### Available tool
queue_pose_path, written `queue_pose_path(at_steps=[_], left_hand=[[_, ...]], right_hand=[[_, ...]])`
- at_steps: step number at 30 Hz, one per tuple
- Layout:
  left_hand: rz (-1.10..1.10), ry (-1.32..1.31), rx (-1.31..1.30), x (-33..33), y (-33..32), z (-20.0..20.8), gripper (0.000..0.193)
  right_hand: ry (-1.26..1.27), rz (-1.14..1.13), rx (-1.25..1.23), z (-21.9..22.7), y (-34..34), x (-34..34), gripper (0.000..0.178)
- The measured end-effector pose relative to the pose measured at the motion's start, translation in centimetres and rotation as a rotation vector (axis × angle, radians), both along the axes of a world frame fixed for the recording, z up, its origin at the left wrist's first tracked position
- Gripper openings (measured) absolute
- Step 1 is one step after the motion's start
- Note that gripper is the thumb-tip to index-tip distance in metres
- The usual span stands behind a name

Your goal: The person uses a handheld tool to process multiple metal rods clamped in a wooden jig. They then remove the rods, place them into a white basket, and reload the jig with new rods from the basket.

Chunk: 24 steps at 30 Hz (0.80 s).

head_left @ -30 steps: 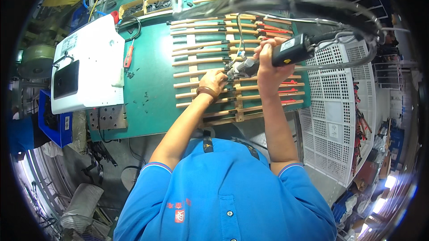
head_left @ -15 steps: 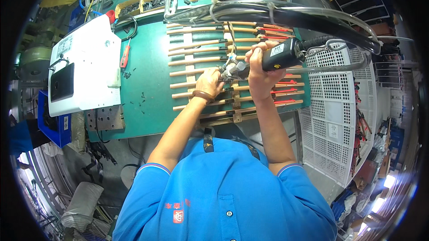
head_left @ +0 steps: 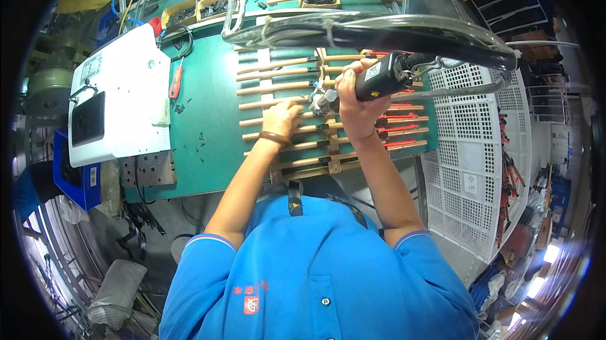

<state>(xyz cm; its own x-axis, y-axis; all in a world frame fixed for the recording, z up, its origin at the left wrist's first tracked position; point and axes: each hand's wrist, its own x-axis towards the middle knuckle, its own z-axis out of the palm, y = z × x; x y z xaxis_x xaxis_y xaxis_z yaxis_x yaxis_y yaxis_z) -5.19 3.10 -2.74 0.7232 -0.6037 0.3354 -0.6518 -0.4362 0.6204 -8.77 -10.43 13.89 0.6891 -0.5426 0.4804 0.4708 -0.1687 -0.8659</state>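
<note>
Slim, smooth rods (head_left: 251,106) of pale wood lie side by side, each crossing notched wooden strips (head_left: 333,147), with dark fittings near their middles and glossy red pieces (head_left: 404,117) toward their right ends. Above the rods, the right hand (head_left: 360,106) has its fingers wrapped around a boxy black handheld tool (head_left: 377,79), its metallic nose (head_left: 326,101) down near the rods' middle. The left hand (head_left: 282,119) is over the rods' left part, fingers bent toward that nose; whether they pinch anything one cannot tell. A ribbed, clear-and-black hose bundle (head_left: 379,32) arches over the rods' far end.

Beneath the rods spreads a flat, matte green worktop (head_left: 205,97). Left of them lie a red-handled screwdriver (head_left: 176,82) and a smooth white panel (head_left: 123,91); beyond them, cardboard trays (head_left: 180,13) hold small dark parts. Right of the rods stands a white plastic crate (head_left: 467,151) with gridded walls.
</note>
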Motion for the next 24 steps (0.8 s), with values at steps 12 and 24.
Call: queue_pose_path(at_steps=[12, 24], left_hand=[[-0.058, -0.031, -0.097, 0.2, 1.5, -1.4, 0.011], [0.062, -0.029, -0.135, 1.3, 0.0, 1.6, 0.020]], right_hand=[[-0.084, -0.172, -0.240, -0.8, 1.5, 0.1, 0.013], [-0.038, -0.098, -0.003, 8.2, -1.2, 1.9, 0.018]])
